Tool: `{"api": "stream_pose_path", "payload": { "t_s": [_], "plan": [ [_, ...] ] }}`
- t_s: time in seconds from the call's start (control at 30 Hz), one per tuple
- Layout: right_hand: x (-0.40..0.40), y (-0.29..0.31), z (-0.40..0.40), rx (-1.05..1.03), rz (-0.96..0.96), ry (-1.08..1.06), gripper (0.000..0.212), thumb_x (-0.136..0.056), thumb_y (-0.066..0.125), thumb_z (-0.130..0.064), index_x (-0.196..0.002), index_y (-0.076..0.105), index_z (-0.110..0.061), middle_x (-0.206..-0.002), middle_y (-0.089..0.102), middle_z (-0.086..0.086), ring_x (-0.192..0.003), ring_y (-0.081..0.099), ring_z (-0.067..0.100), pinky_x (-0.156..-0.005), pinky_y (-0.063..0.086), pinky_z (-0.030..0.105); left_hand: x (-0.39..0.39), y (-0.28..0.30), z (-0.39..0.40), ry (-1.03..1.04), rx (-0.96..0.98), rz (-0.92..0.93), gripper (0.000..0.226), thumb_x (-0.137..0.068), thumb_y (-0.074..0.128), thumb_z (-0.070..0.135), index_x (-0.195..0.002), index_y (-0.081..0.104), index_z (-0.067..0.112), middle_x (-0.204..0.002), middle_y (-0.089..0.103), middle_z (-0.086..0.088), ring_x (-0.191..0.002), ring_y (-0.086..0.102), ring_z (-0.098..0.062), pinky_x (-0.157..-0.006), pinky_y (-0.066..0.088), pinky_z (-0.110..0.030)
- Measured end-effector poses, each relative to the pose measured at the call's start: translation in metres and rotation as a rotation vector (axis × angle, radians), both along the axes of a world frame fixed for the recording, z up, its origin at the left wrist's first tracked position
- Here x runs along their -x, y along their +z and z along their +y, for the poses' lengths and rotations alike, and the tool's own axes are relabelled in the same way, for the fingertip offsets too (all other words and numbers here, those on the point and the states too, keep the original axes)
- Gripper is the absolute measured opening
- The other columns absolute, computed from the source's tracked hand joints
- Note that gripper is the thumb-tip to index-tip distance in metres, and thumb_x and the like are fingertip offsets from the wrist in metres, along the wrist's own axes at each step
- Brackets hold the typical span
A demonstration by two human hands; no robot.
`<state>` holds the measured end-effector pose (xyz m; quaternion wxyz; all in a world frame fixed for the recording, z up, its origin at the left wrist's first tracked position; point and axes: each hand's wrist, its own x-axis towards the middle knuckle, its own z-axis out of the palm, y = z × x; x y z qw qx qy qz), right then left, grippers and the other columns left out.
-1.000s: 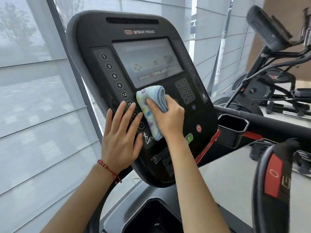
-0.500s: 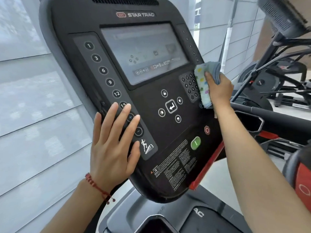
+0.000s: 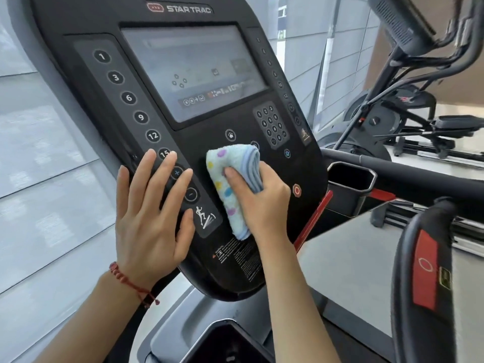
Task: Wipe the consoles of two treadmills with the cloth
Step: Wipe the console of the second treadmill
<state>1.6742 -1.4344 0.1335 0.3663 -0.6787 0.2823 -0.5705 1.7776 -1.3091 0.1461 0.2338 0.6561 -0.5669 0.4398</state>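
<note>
A black Star Trac treadmill console [image 3: 241, 258] with a grey screen [image 3: 193, 72] fills the view. My right hand [image 3: 262, 203] is shut on a folded pale-blue cloth [image 3: 230, 179] with coloured dots, pressing it against the console's middle, below the screen and left of the red stop button [image 3: 296, 190]. The cloth hides the arrow keys there. My left hand [image 3: 152, 213] lies flat, fingers spread, on the console's lower left over the column of numbered buttons, holding nothing. A second console [image 3: 403, 19] shows at the top right.
A black cup holder [image 3: 351, 176] and a handrail [image 3: 419, 176] run to the right of the console. A curved black grip with a red pad [image 3: 427, 271] stands close at the lower right. White window blinds [image 3: 44, 179] cover the left. An exercise machine [image 3: 408, 111] stands at the right rear.
My right hand has swept the cloth from the console's right edge by the keypad back left and down to the middle. The left hand has stayed flat on the lower left.
</note>
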Motion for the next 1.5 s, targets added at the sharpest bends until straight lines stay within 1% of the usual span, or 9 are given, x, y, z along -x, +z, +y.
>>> {"api": "stream_pose_path", "payload": {
  "t_s": [0.2,0.4,0.57,0.7,0.8,1.0,1.17,1.27,1.5],
  "plan": [
    [0.012,0.001,-0.065,-0.039,-0.027,-0.119,0.028,-0.082,0.065,-0.041,-0.074,0.061,-0.014,-0.068,0.061,0.0,-0.063,0.056,0.015,-0.059,0.043,0.023,0.0,0.0,0.002,-0.007,0.003,0.006,0.043,-0.087,0.044,0.019,-0.122,0.058,-0.002,-0.135,0.046,-0.021,-0.135,0.026,-0.037,-0.112,0.011,-0.052],
    [0.038,-0.017,-0.144,-0.259,0.006,-0.343,0.039,-0.087,0.057,-0.044,-0.096,0.067,-0.007,-0.094,0.069,0.013,-0.089,0.06,0.026,-0.069,0.034,0.021,-0.002,0.0,-0.001,-0.023,0.017,0.002,0.043,-0.086,0.044,0.019,-0.12,0.06,-0.003,-0.134,0.047,-0.022,-0.134,0.027,-0.037,-0.112,0.01,-0.051],
    [0.035,-0.012,-0.109,-0.321,0.044,-0.293,0.036,-0.086,0.058,-0.046,-0.101,0.065,-0.013,-0.087,0.062,-0.001,-0.083,0.053,0.015,-0.072,0.035,0.021,-0.005,-0.001,-0.002,-0.027,0.031,-0.005,0.043,-0.086,0.043,0.019,-0.119,0.06,-0.003,-0.134,0.047,-0.022,-0.133,0.028,-0.038,-0.112,0.01,-0.052],
    [0.03,-0.021,-0.031,-0.217,0.032,-0.103,0.014,-0.082,0.063,-0.042,-0.085,0.058,-0.028,-0.075,0.061,-0.016,-0.072,0.059,0.0,-0.066,0.046,0.018,-0.004,-0.002,-0.001,-0.03,0.048,-0.014,0.042,-0.086,0.044,0.018,-0.118,0.06,-0.004,-0.132,0.049,-0.023,-0.132,0.029,-0.038,-0.112,0.011,-0.053],
    [0.026,-0.033,0.007,-0.151,0.0,-0.044,0.015,-0.08,0.065,-0.042,-0.081,0.057,-0.03,-0.077,0.064,-0.014,-0.075,0.064,0.005,-0.067,0.051,0.016,-0.005,-0.002,-0.001,-0.022,0.043,-0.026,0.042,-0.086,0.046,0.018,-0.119,0.06,-0.004,-0.131,0.049,-0.024,-0.132,0.029,-0.038,-0.112,0.01,-0.051],
    [0.029,-0.036,-0.038,-0.182,-0.017,-0.185,0.022,-0.085,0.061,-0.04,-0.081,0.061,-0.018,-0.069,0.06,-0.012,-0.065,0.057,0.001,-0.063,0.045,0.015,-0.005,-0.001,-0.001,-0.013,0.039,-0.038,0.041,-0.087,0.045,0.018,-0.119,0.06,-0.003,-0.132,0.049,-0.022,-0.133,0.03,-0.037,-0.112,0.011,-0.05],
    [0.04,-0.036,-0.105,-0.316,0.005,-0.397,0.037,-0.089,0.054,-0.045,-0.1,0.065,-0.012,-0.095,0.068,0.009,-0.095,0.06,0.028,-0.073,0.037,0.024,-0.004,-0.002,-0.001,-0.02,0.04,-0.03,0.041,-0.088,0.044,0.018,-0.118,0.061,-0.003,-0.132,0.049,-0.022,-0.132,0.03,-0.038,-0.111,0.013,-0.053],
    [0.042,-0.028,-0.136,-0.397,0.029,-0.457,0.041,-0.09,0.05,-0.047,-0.108,0.064,-0.012,-0.109,0.066,0.014,-0.106,0.055,0.033,-0.074,0.033,0.026,-0.004,-0.002,-0.002,-0.013,0.033,-0.024,0.042,-0.087,0.044,0.019,-0.119,0.061,-0.002,-0.132,0.049,-0.022,-0.132,0.03,-0.038,-0.111,0.013,-0.053],
    [0.036,-0.022,-0.156,-0.445,0.005,-0.471,0.041,-0.089,0.052,-0.047,-0.105,0.064,-0.011,-0.112,0.066,0.013,-0.107,0.056,0.032,-0.075,0.034,0.026,-0.004,0.002,0.001,0.018,0.008,-0.054,0.041,-0.086,0.046,0.02,-0.118,0.062,-0.001,-0.131,0.051,-0.021,-0.13,0.034,-0.037,-0.11,0.018,-0.053]
  ]
}}
